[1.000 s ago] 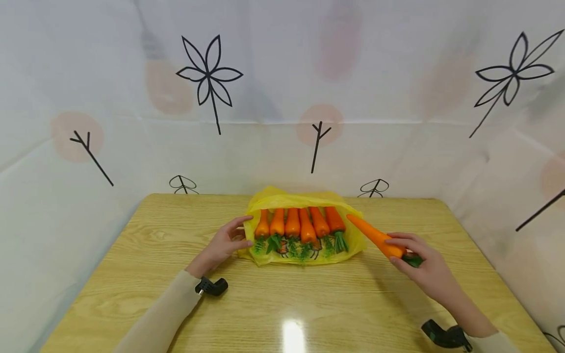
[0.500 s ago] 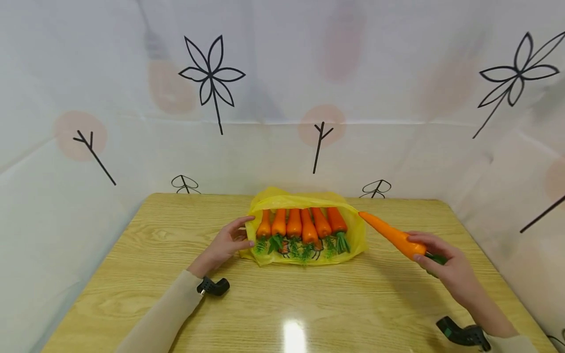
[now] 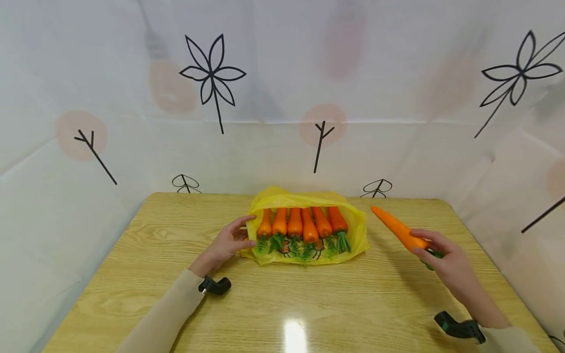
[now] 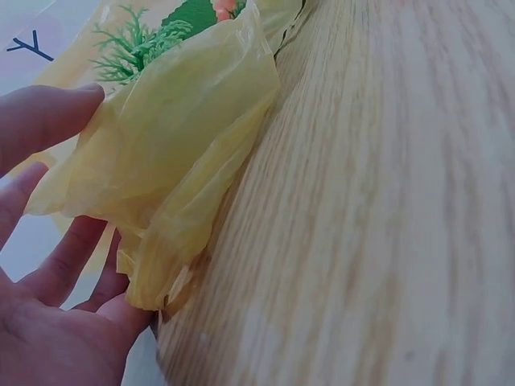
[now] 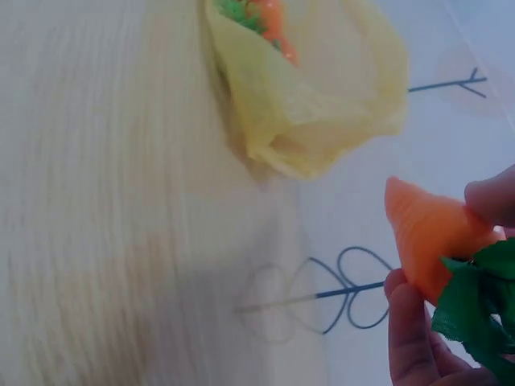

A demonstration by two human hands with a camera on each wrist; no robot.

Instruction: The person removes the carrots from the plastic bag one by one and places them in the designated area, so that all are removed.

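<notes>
Held up above the table's right side is a bright orange carrot (image 3: 395,228), its tip pointing up and left. The thumb and fingers of my right hand (image 3: 454,264) pinch its thick end, beside the green leaves (image 5: 475,310). A yellow plastic bag (image 3: 357,250) lies with its mouth facing me. Inside, several orange carrots (image 3: 295,223) lie in a row, leafy ends toward me. My left hand (image 3: 225,245) is at the bag's left edge, thumb and forefinger spread apart against the rim. In the left wrist view, its thumb (image 4: 56,117) touches the yellow film.
The wooden table (image 3: 260,309) reaches back to a pale cloth backdrop (image 3: 273,162) printed with flowers and twigs. Each wrist wears a black camera mount, with the left mount (image 3: 215,286) close over the tabletop.
My right hand has moved to the right with the carrot, its tip now clear of the bag's right edge. My left hand has stayed at the bag's left rim.
</notes>
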